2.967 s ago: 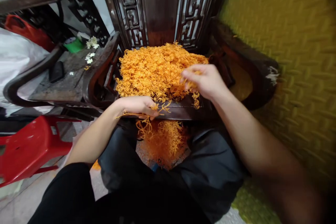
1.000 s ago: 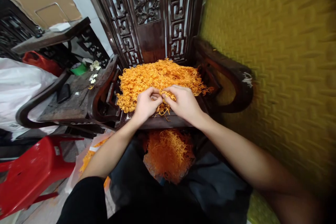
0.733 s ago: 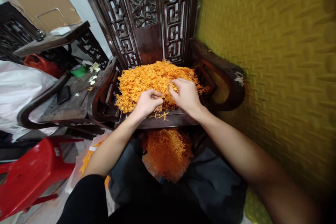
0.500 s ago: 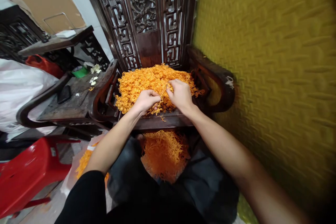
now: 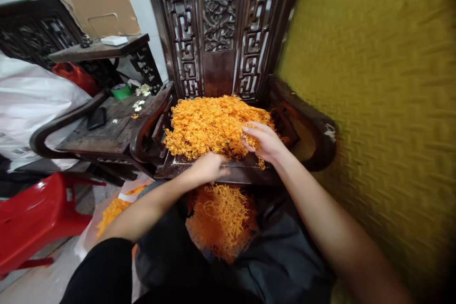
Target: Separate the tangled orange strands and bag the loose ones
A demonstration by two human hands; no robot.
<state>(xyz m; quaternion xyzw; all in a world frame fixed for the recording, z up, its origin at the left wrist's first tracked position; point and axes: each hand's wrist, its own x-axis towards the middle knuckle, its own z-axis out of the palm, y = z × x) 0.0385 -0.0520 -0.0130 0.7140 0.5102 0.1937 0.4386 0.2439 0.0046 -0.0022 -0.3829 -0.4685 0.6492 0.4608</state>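
Observation:
A heap of tangled, thin orange strands [image 5: 210, 123], root-like in look, covers much of the dark wooden chair seat [image 5: 228, 174]. My right hand [image 5: 265, 141] is at the heap's right front, fingers curled around a small clump of these strands. One strand dangles just below that palm. My left hand [image 5: 210, 167] hovers over the seat's front edge, at the near side of the heap; motion blurs its fingers, and whatever they hold is hidden. Between my knees, below the seat, is a second pile of orange strands [image 5: 228, 213].
Chair armrests [image 5: 151, 145] flank the heap, with a yellow textured wall [image 5: 384, 80] close on the right. To the left stand a side seat with a green tape roll [image 5: 121, 90], a white sack [image 5: 32, 104], a red plastic stool [image 5: 39, 209] and a bag of orange pieces [image 5: 116, 209].
My hands have moved apart: the left down toward the seat's front edge, the right rightward and slightly down with strands in its fingers. The camera view has shifted left.

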